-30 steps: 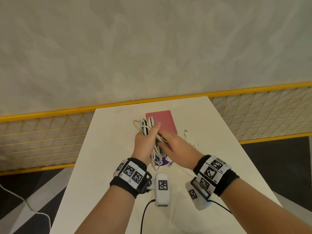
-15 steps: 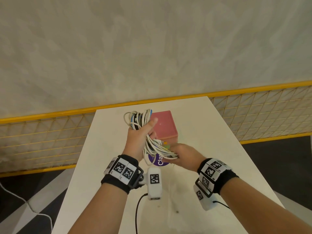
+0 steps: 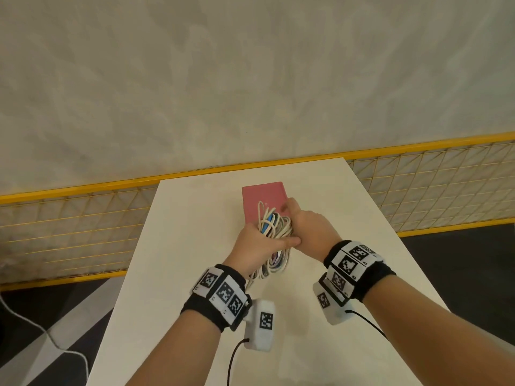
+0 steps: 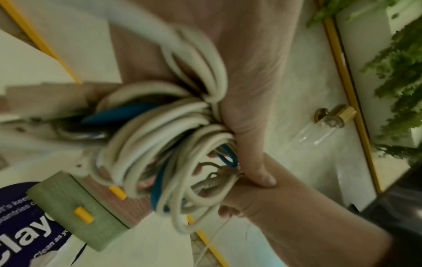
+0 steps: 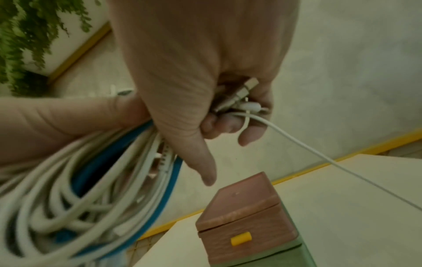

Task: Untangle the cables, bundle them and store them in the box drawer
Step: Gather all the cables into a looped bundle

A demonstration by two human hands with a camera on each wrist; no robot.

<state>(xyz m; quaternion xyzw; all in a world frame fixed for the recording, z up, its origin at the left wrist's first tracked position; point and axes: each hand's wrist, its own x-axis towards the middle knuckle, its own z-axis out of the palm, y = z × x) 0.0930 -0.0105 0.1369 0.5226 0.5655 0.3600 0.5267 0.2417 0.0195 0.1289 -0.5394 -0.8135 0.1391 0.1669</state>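
Observation:
A coil of white and blue cables is gripped in my left hand, thumb across its front, just above the near end of a pink box. My right hand presses against the coil's right side and pinches the cable plug ends; a thin white cable trails from them to the right. In the wrist views the box shows a pink upper drawer with a yellow knob and a green lower drawer, both closed. Loops of the coil hang below my left palm.
The box stands on a narrow white table against a yellow mesh fence. A purple printed disc lies under the coil, in front of the box. The table edges drop to a dark floor on both sides.
My left hand has brought the coil rightward and lower, over the box's near end. My right hand has risen from the table to the coil's right side.

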